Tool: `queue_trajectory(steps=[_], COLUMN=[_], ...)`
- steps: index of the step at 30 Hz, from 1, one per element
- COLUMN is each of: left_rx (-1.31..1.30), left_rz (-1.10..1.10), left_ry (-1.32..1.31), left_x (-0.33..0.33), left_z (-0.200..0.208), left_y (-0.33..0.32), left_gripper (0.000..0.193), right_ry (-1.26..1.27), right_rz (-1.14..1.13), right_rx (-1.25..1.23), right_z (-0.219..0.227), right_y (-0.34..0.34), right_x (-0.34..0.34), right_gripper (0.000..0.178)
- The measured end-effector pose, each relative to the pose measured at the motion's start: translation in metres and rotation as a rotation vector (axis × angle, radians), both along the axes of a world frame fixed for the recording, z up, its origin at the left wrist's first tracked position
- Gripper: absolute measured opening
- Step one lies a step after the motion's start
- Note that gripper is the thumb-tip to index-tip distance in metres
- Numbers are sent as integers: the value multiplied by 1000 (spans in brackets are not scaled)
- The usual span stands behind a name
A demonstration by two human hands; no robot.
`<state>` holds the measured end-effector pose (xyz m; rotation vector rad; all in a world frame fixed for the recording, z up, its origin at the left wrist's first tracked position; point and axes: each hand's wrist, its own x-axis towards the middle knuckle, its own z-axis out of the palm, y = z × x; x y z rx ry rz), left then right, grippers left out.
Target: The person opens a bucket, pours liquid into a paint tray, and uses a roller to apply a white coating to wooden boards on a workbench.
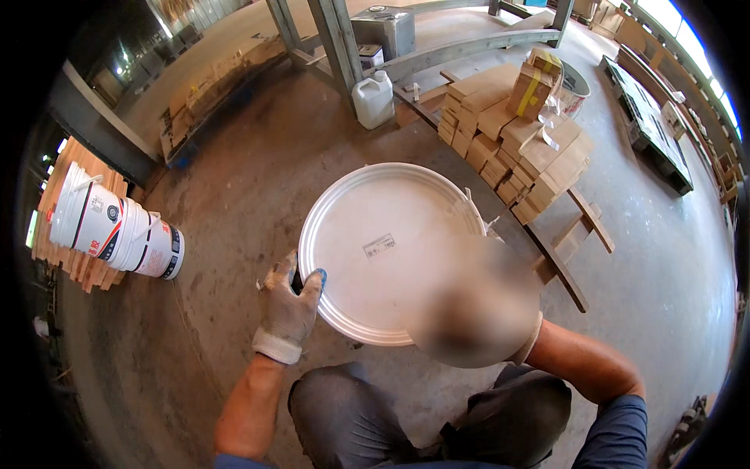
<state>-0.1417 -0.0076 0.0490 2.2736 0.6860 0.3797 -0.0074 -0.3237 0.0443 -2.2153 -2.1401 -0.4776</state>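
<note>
A large round white bucket lid (375,211) lies in front of my knees, with a small printed label near its middle. It appears to sit on a white bucket, whose side is mostly hidden beneath. My left hand (287,301), in a soiled work glove with blue on the thumb, grips the lid's left rim, thumb on the edge. My right arm reaches to the lid's right side. Only the cuff of the right glove (534,338) shows; a blurred patch covers that hand and the lower right of the lid, so its fingers are hidden.
White printed buckets (117,227) stand stacked at left beside wooden boards. Ahead right, wood blocks (516,141) are piled on a low wooden frame. A white jug (373,100) stands by a metal post (334,47). A dark pallet (644,125) lies far right.
</note>
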Motion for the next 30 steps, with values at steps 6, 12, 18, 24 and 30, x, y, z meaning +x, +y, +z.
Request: queue_trajectory(steps=[6, 12, 18, 24, 30], left_rx=[153, 391, 336, 346, 566], left_rz=[-28, -215, -235, -237, -214], left_ry=[105, 31, 246, 218, 115], left_x=[2, 50, 58, 59, 48], left_z=[13, 13, 10, 10, 9], left_y=[3, 9, 4, 4, -1], left_gripper=[57, 89, 101, 99, 93], right_ry=[369, 927, 1202, 1194, 1928], right_rz=[-213, -846, -857, -851, -733], right_rx=[264, 418, 101, 117, 765], right_z=[-2, 1, 10, -13, -39], right_y=[-8, 32, 44, 45, -16], right_x=[37, 86, 99, 110, 122], right_gripper=[61, 79, 62, 54, 57])
